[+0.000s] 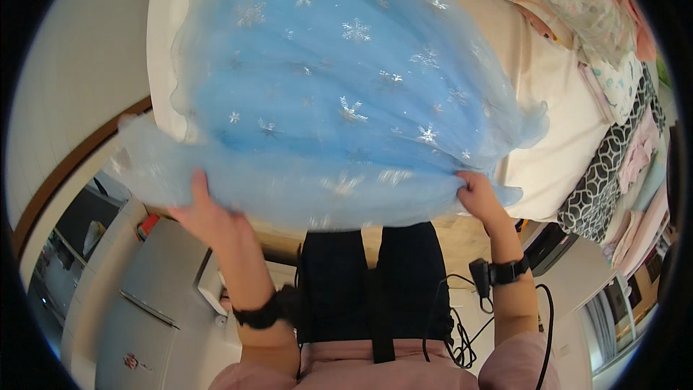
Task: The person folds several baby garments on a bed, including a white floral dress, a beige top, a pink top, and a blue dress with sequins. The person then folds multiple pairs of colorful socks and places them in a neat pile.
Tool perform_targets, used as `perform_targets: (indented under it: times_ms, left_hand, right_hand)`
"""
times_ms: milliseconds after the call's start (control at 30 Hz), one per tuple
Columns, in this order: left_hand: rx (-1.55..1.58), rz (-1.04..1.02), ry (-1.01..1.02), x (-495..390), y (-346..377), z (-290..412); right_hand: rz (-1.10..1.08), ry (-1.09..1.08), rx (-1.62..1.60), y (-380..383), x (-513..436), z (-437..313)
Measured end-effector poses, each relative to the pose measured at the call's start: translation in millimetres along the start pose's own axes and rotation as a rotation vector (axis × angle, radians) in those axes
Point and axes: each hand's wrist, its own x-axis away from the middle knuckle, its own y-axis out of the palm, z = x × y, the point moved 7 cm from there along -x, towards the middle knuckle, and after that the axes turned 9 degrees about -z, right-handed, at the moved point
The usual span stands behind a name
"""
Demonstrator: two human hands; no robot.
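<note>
A pale blue tulle skirt (325, 86) with shiny silver snowflakes lies spread over the bed before me. Its near edge lifts towards me in a sheer, blurred fold. Pinched between the thumb and fingers of my right hand (479, 197) is the right part of this fold, with creases gathering at the grip. On the left, my left hand (211, 222) holds the fold, thumb on top; motion blurs it, and the fabric partly hides its fingers. A ruffled sheer hem runs along the skirt's sides.
White bedding (557, 157) lies under the skirt. Clothes (579, 5) are heaped at the far right, near a black-and-white patterned cloth (587, 184). A grey refrigerator (146, 292) stands at lower left. Black cables (463, 336) hang beside my right arm.
</note>
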Motion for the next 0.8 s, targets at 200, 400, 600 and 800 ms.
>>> perform_targets:
  times_ms: [200,400,600,800]
  left_hand:
    - [-0.495,-0.471,0.651,11.0,76.5,17.5]
    - [-1.274,-0.987,1.147,45.5,133.5,-21.3]
    - [-1.527,-0.776,1.091,-56.3,180.2,-59.3]
    - [-1.304,-0.763,1.067,-48.1,177.7,-15.3]
  right_hand:
    - [0.555,0.162,-0.097,-51.1,15.5,-8.4]
    - [0.668,-0.405,0.445,4.3,41.7,-178.8]
    - [0.751,-0.206,0.546,-3.6,-65.1,-161.4]
    - [0.574,-0.297,0.291,-19.2,-42.0,-165.2]
